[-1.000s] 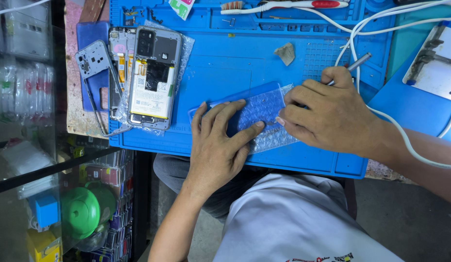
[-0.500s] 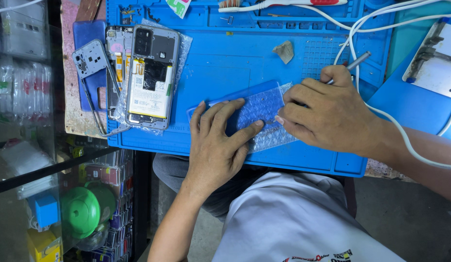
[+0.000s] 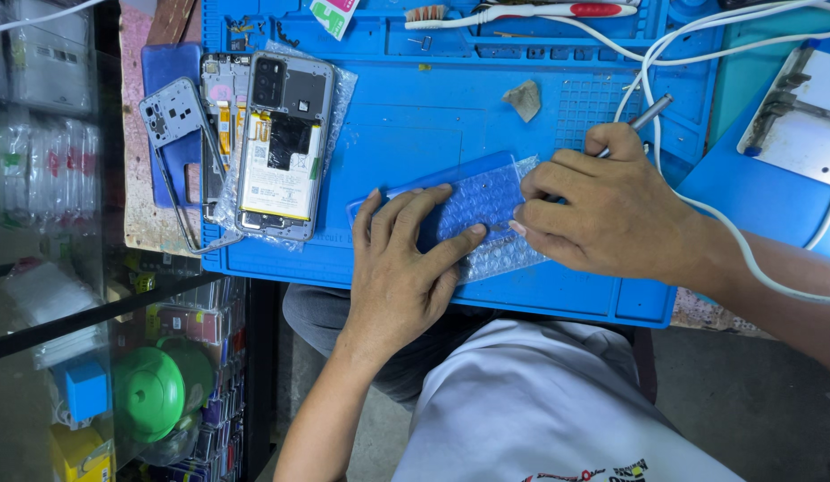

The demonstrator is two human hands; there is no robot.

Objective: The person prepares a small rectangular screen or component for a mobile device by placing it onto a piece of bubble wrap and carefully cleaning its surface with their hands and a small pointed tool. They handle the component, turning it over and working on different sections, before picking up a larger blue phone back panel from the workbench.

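on blue mat [image 3: 415, 143], left hand [image 3: 401, 259] flat, open on bubble-wrapped phone [image 3: 473, 210]; right hand [image 3: 602, 214] closed around metal tool [image 3: 642, 116]

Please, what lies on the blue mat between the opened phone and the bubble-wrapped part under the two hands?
In the head view, only bare blue mat lies between the opened phone and the bubble-wrapped part.

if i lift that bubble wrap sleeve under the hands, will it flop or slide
The clear bubble wrap sleeve looks thin and crinkled, so probably light and floppy at its edges. A flat blue panel seems to lie inside, likely stiffening the middle. It may slide on the blue silicone mat.
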